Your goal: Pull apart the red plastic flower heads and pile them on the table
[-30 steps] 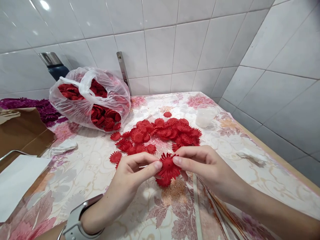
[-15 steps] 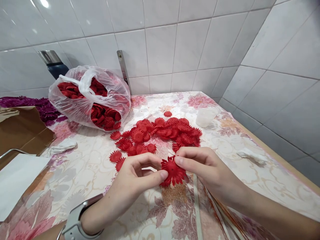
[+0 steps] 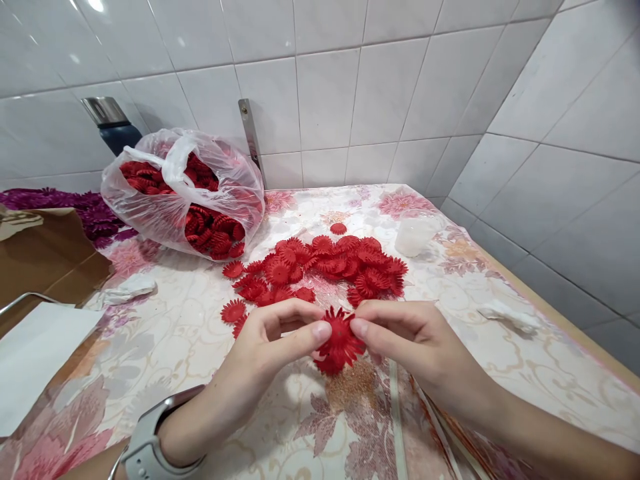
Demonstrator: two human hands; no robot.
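Tilted back upright since before: frilly red plastic flower disc (image 3: 340, 343), pinched by left hand (image 3: 273, 350) and right hand (image 3: 405, 337) fingertips above glossy floral bench (image 3: 200, 333).

Both hands meet at the middle, pinching.
Left hand (image 3: 270, 347) and right hand (image 3: 405, 340) pinch thumb to forefinger, fingertips nearly touching.

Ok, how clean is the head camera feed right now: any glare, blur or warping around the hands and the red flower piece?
Head view: sharp on the red flower piece pinched between left hand and right hand; soft shadow under the hands on the tablecloth; a small light reflection on the wall tiles at top left; tile lines bow and splay, so wide-angle distortion; plastic bag shows mild sheen.
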